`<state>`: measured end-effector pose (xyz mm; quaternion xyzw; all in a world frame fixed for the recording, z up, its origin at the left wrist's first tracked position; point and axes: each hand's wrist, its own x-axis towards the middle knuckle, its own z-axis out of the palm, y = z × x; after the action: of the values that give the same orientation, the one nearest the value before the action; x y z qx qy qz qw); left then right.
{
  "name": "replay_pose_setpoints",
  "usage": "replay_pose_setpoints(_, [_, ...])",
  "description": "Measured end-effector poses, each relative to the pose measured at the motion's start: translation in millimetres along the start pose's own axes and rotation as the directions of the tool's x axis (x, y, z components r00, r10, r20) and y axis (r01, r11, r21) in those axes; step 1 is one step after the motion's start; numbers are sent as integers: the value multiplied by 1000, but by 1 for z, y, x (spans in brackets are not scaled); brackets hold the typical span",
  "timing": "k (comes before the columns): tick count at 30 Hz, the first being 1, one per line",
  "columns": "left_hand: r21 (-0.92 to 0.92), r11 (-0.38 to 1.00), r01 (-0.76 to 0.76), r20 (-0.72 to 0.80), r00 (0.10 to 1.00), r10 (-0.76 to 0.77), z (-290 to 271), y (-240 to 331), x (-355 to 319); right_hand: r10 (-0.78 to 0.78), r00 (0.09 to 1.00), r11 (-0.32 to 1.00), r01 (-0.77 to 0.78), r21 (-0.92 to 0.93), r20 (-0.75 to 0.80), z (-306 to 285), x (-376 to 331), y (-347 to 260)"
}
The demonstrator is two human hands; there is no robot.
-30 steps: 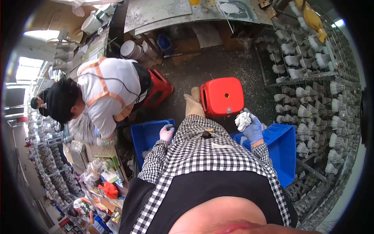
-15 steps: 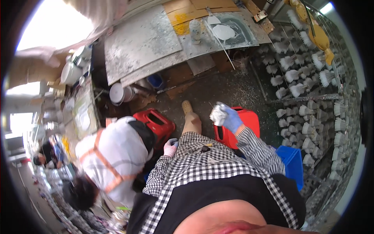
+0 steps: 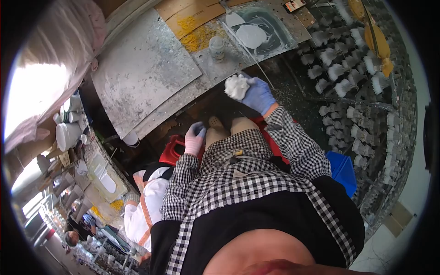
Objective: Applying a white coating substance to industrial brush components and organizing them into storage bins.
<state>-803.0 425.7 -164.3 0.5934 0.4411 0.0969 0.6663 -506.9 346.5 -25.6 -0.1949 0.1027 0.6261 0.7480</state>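
My right hand [image 3: 257,97], in a blue glove, grips a lumpy white bundle [image 3: 237,87] with rounded knobs on its near face. The bundle is off the table, just short of its front edge; what it is made of is not plain. My left hand [image 3: 195,136] wears a pink glove with grey fingers. Its fingers are loosely bent and apart, with nothing seen in them, above a red stool [image 3: 170,150]. On the worktable [image 3: 151,68] are a clear plastic cup [image 3: 217,48], a pool of white paste [image 3: 251,35] on a greenish sheet, and a wide scraper [image 3: 233,18].
Yellow bits [image 3: 201,41] lie scattered on cardboard beside the cup. A thin rod [image 3: 256,62] sticks out over the table edge. Racks of white brushes [image 3: 350,85] fill the right side, near a blue bin [image 3: 341,173]. A co-worker in white [image 3: 151,192] is at my left.
I am now closer to the table, my legs at its front edge. My right hand has carried the white bundle up to that edge. The co-worker now appears lower in view.
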Motion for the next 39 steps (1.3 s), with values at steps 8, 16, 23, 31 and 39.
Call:
replay_pose_setpoints(8, [123,975,-186,-6,982,188,76,100,150,-601,798,311,182,-933,-45,-70,-62,-146])
replay_pose_setpoints(16, [-126,944,-306,-169,944,283,129,100,276,-572,802,372,68,-926,-171,-145,-89,-241])
replay_pose_setpoints(23, [-931,227,286,231,943,-242,189,165,265,-489,814,551,10,-834,-314,-185,-92,-309])
replay_pose_setpoints(31, [359,925,127,189,960,-205,327,172,206,-414,847,606,-15,-795,-332,-180,-62,-344])
replay_pose_setpoints(39, [595,737,322,177,842,-510,397,214,242,-418,841,635,1,-772,-342,-177,-67,-367])
